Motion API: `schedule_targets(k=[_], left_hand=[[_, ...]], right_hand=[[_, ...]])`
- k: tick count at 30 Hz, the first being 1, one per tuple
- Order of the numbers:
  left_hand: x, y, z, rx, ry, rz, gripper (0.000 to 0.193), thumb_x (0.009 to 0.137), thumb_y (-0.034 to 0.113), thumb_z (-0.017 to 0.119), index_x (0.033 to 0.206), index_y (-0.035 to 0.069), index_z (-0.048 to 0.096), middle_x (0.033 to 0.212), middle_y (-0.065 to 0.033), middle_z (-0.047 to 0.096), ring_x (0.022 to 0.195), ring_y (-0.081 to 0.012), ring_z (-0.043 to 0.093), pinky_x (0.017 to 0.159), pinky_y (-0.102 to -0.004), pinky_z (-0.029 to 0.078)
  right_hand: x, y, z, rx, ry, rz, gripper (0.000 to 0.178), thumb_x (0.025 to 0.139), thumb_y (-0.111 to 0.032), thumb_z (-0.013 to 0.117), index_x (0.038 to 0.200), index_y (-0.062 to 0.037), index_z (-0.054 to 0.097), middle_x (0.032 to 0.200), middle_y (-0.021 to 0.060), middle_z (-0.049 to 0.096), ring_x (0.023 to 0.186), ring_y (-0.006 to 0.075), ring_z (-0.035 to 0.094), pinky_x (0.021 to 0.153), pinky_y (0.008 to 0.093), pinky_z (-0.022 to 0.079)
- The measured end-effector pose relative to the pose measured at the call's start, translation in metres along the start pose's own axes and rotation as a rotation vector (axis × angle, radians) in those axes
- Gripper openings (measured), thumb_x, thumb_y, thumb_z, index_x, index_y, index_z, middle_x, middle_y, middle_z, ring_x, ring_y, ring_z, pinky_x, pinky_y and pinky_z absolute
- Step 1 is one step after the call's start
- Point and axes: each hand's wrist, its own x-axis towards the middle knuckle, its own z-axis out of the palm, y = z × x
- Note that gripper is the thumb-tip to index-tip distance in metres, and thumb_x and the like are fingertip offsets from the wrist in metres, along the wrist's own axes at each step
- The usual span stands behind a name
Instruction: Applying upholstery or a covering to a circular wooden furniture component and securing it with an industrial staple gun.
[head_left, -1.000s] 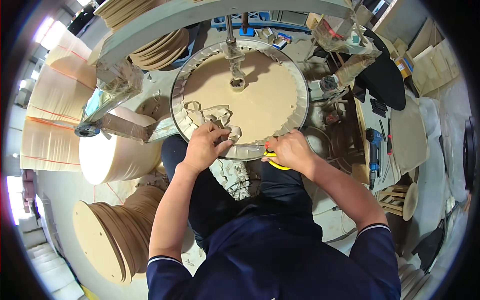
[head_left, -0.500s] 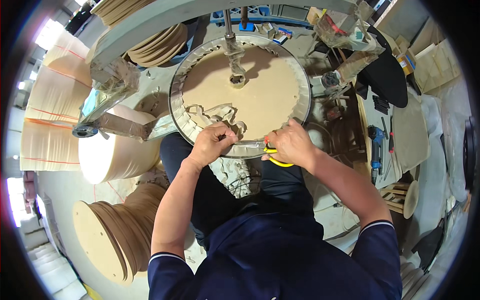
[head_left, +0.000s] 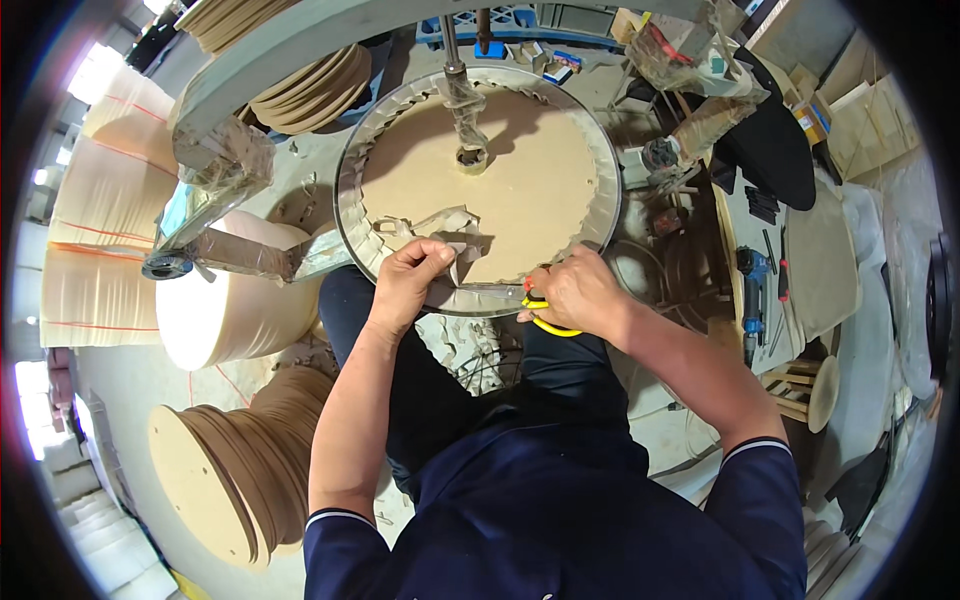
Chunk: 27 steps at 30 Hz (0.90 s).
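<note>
A round wooden board (head_left: 540, 190) with pale fabric (head_left: 597, 200) folded over its edge sits inside a metal ring in front of me. At the near rim, my left hand (head_left: 402, 288) pinches the end of a light fabric strip (head_left: 462, 262), raised off the board. The strip trails back onto a crumpled offcut on the board's left part. My right hand (head_left: 575, 292) grips scissors (head_left: 552, 327) with yellow handles. Their blades point left along the folded edge, close to the left fingers; whether they are spread is unclear.
A vertical shaft (head_left: 455, 85) comes down at the board's centre, under a grey frame beam. Wrapped metal arms (head_left: 230, 250) flank the ring. Stacked wooden discs (head_left: 230, 470) and large foam rolls (head_left: 220, 300) stand left. A bench at right holds a blue power tool (head_left: 750, 290) and a screwdriver (head_left: 783, 270).
My left hand has lifted and shifted slightly left, drawing the strip's end up from the rim. The right hand with the scissors has moved only slightly left.
</note>
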Motion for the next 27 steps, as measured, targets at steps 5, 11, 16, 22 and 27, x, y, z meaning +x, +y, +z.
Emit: schedule_targets(k=[5,11,16,22,27], left_hand=[[-0.005,0.011,-0.002,0.143,-0.042,0.035,0.013,0.103,0.018,0.079,0.103,0.005,0.078,0.092,0.0055,0.070,0.086,-0.0046,0.059,0.083,-0.0223,0.049],[0.002,0.031,-0.016,0.004,0.088,0.195,0.010,0.102,0.015,0.080,0.104,0.006,0.079,0.095,0.0048,0.073,0.090,-0.0049,0.062,0.087,-0.0227,0.049],[-0.007,0.047,-0.003,-0.002,0.087,0.148,0.010,0.102,0.015,0.080,0.104,0.006,0.079,0.095,0.0051,0.073,0.090,-0.0048,0.062,0.087,-0.0230,0.049],[-0.002,0.051,0.002,0.050,0.058,0.148,0.012,0.102,0.016,0.079,0.106,0.004,0.079,0.097,0.0024,0.075,0.090,-0.0068,0.064,0.088,-0.0250,0.051],[0.010,0.076,-0.010,-0.072,0.100,0.292,0.015,0.102,0.016,0.080,0.109,0.003,0.080,0.100,0.0014,0.077,0.094,-0.0068,0.066,0.092,-0.0244,0.051]], right_hand=[[0.005,-0.015,-0.009,-0.117,0.180,-0.033,0.062,0.081,-0.071,0.079,0.096,-0.0108,0.075,0.066,0.0077,0.071,0.066,0.0276,0.072,0.082,0.0386,0.048],[0.010,-0.019,0.015,0.006,0.030,0.035,0.065,0.081,-0.075,0.076,0.097,-0.0115,0.075,0.072,0.0094,0.073,0.065,0.0284,0.073,0.080,0.0415,0.050],[0.010,-0.026,-0.005,-0.076,0.118,0.049,0.068,0.080,-0.077,0.075,0.096,-0.0102,0.074,0.071,0.0090,0.073,0.065,0.0292,0.073,0.080,0.0417,0.050],[0.031,-0.042,0.006,-0.036,0.034,0.063,0.069,0.080,-0.077,0.076,0.095,-0.0094,0.073,0.076,0.0103,0.075,0.068,0.0288,0.074,0.083,0.0433,0.049],[0.029,-0.044,0.012,0.051,-0.056,0.124,0.070,0.080,-0.078,0.076,0.096,-0.0096,0.072,0.077,0.0109,0.076,0.070,0.0281,0.075,0.083,0.0442,0.048]])
